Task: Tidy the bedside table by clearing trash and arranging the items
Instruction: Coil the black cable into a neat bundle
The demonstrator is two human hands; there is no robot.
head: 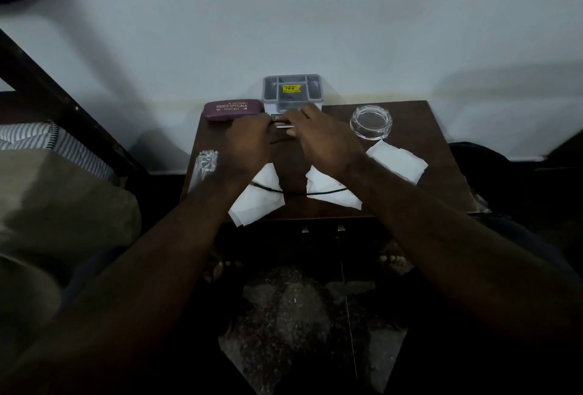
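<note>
A dark table (419, 117) holds a case (233, 109) beyond the left hand (249, 142) and a box (292, 91) beyond the right hand (321, 139). An ashtray (371, 121) sits right of that hand, tissues (257, 199) lie under both wrists, and a wrapper (205, 162) is far left.

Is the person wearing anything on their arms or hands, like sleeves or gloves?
No. Both arms are bare as far up as the picture shows, with no sleeves. The left hand and right hand have no gloves, and I see no watch, bracelet or rings, though the picture is dim.

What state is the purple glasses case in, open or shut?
Shut: the purple glasses case lies flat, lid down, gold lettering on top, nothing of the inside showing.
</note>
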